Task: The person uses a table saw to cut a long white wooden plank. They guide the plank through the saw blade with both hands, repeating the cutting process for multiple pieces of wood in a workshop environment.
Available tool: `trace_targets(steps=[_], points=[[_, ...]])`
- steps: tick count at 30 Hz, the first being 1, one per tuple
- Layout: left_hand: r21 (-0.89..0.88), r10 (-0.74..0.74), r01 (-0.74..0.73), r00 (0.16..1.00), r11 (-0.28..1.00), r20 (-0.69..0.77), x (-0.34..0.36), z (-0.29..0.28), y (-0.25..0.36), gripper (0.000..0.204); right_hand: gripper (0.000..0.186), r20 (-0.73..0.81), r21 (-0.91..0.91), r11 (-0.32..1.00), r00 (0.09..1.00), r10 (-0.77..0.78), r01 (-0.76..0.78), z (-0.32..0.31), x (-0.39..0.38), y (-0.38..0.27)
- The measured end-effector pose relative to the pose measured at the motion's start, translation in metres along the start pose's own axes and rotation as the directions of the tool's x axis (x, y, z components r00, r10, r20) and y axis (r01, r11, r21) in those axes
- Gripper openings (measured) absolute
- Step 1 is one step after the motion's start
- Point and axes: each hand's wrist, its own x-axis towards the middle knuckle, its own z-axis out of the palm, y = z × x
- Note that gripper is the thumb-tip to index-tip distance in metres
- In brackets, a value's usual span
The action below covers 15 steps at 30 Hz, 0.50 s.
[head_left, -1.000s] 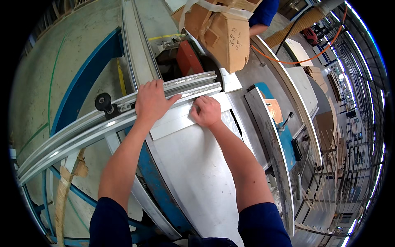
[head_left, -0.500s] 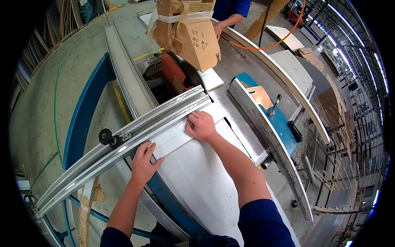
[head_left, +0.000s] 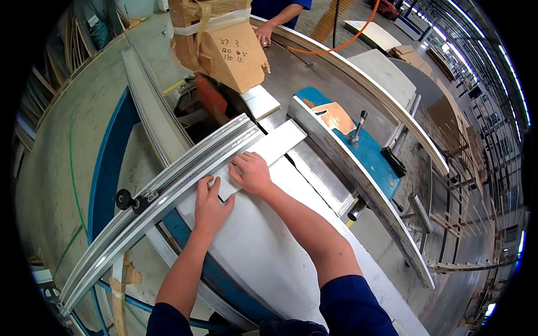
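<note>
A narrow white board [head_left: 280,140] lies flat along the aluminium fence [head_left: 190,178] of a saw's sliding table. Its far end comes close to the long grey guide rail [head_left: 342,168]. My right hand [head_left: 251,172] has its fingers curled over the board, pressing it beside the fence. At the board's near end is my left hand [head_left: 213,206]. Its fingers lean toward the fence, and the thumb stands apart at the board's corner. Beneath both hands is the pale table surface [head_left: 252,241]. A cardboard-covered guard [head_left: 232,56] hangs beyond the fence; any blade is hidden.
A black knob [head_left: 124,199] sits on the fence at left. The blue plate [head_left: 372,162] beside the guide rail carries a lever [head_left: 358,126]. Across the machine, a co-worker's hand [head_left: 263,35] rests near the guard. An orange hose [head_left: 336,47] runs behind.
The white board has slid right along the fence, and more of it now extends past the fence's end toward the guide rail. Both hands moved with it. The view has shifted slightly.
</note>
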Motion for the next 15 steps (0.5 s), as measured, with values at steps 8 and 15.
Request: trace_targets(steps=[8, 15], points=[[0.042, 0.038, -0.037, 0.998, 0.998, -0.042, 0.006, 0.020, 0.003, 0.065, 0.014, -0.036, 0.025, 0.999, 0.999, -0.026, 0.027, 0.001, -0.002, 0.015], [0.035, 0.094, -0.093, 0.995, 0.995, -0.042, 0.007, 0.016, 0.002, 0.059, 0.014, 0.089, -0.076, 0.981, 0.982, -0.169, 0.176, -0.010, 0.009, 0.027]])
